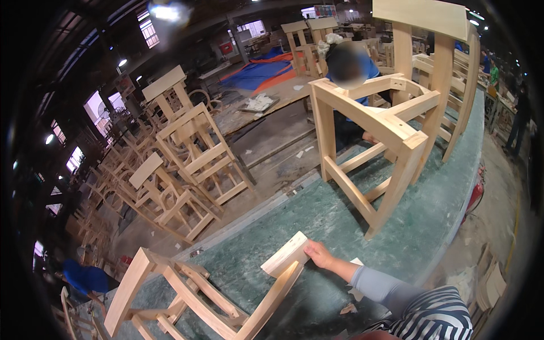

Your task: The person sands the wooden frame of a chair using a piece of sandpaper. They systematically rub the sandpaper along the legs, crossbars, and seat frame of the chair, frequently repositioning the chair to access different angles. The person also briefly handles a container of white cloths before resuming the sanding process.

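Workshop floor crowded with unfinished pale wooden chair frames (187, 153), and a long green-topped workbench (362, 226) running through it.

On the bench stands a tall bare-wood chair frame (377, 133), upright and well apart from the nearer pale wooden chair frame lying on its side (198, 294). That tipped frame's long leg runs from lower centre up toward the hand, ending in a flat wooden end block (286, 255). Only one of the person's hands, seemingly the right hand (318, 253), shows; it is closed on the block's right edge, its grey sleeve coming from the lower right. The left hand is out of view. No containers are visible. Another person in blue (354, 73) works behind the upright frame.
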Demonstrator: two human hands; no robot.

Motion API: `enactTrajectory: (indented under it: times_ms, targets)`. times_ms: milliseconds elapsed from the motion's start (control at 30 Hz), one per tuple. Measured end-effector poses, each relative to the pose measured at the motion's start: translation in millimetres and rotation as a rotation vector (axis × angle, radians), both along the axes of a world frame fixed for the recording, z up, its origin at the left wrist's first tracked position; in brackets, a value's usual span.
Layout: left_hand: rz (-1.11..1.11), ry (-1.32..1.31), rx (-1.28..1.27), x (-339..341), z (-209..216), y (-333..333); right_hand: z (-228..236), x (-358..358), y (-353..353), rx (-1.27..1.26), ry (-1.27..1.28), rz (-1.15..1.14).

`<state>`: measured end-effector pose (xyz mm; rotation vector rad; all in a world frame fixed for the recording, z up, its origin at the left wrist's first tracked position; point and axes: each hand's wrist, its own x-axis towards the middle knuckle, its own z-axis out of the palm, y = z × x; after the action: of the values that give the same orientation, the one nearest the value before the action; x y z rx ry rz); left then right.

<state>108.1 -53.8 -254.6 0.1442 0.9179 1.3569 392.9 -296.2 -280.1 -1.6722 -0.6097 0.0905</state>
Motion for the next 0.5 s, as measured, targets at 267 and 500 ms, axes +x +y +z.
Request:
enactTrajectory:
  times_ms: [267,500]
  targets:
    - [0.170,-0.098,0.010,-29.8,-2.7,-1.4,-8.5,0.5,5.7,0.069,-0.026,-0.043]
    - [0.287,-0.250,0.073,-84.1,9.9,2.7,31.1,2.9,-14.3,-0.104,0.076,-0.021]
